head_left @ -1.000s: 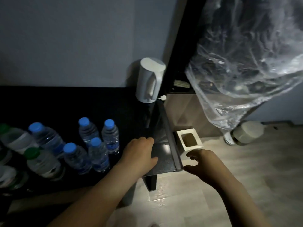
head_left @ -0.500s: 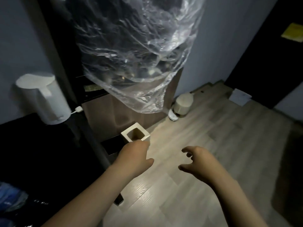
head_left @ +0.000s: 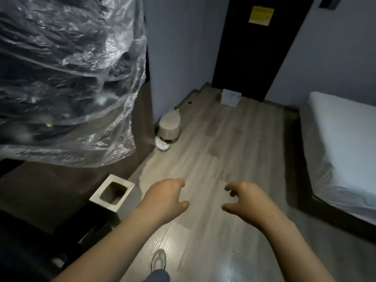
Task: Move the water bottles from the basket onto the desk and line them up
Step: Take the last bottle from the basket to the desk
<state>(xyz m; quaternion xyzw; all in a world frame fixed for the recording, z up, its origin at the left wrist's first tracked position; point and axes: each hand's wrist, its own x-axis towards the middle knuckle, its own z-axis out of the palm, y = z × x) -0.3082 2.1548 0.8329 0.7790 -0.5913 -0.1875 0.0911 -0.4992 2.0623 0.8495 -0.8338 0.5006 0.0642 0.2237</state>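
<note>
- Left grip (head_left: 165,197) and right grip (head_left: 245,200) hang over the wooden floor (head_left: 213,139), fingers loosely curled, holding nothing.
- Square white bin (head_left: 112,193) sits at the left grip's 9 o'clock.
- Bed (head_left: 343,151) lies at 2 o'clock.
- Water bottles: whereabouts and look cannot be told.

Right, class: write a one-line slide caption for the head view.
Empty left hand and right hand hover over the wooden floor, a square bin to their left, a bed to their right.
</note>
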